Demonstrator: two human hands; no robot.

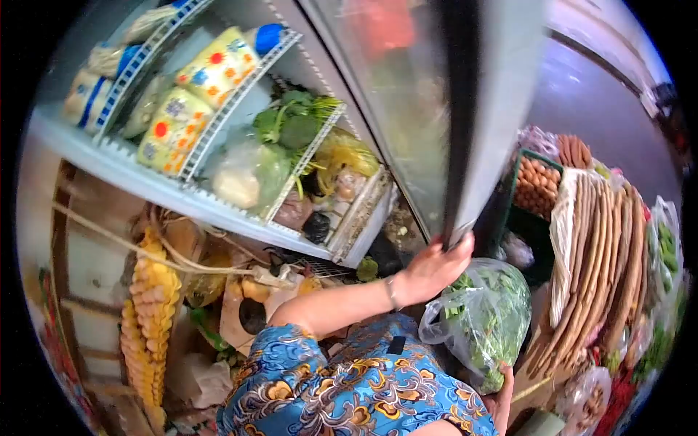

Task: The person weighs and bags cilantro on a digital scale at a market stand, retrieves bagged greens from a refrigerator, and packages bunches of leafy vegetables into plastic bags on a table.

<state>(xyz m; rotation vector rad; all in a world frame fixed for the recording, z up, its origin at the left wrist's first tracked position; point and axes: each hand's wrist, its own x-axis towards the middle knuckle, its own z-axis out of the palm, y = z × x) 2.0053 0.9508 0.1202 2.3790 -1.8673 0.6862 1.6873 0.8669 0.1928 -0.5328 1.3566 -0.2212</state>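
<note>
My left hand (pixel 436 269) reaches across in front of my body, its fingers closed on the lower edge of a glass refrigerator door (pixel 476 145). The door is swung open. At my right side, a clear plastic bag of leafy greens (pixel 494 312) is held from below by my right hand (pixel 499 400), which is partly hidden behind the bag. Left of the door is the open refrigerator (pixel 218 218). On its wire shelves (pixel 240 91) are patterned packages (pixel 222 65), a bagged pale vegetable (pixel 240 182) and loose greens (pixel 291 123).
Long brown root vegetables (pixel 596 240) lie stacked on the right, beside a green crate of eggs (pixel 536 185). Bagged green vegetables (pixel 665 243) are at the far right. Yellow corn-shaped decoration (pixel 150 312) hangs at the left, near a cord (pixel 138 243). Grey floor (pixel 582 109) stretches behind the door.
</note>
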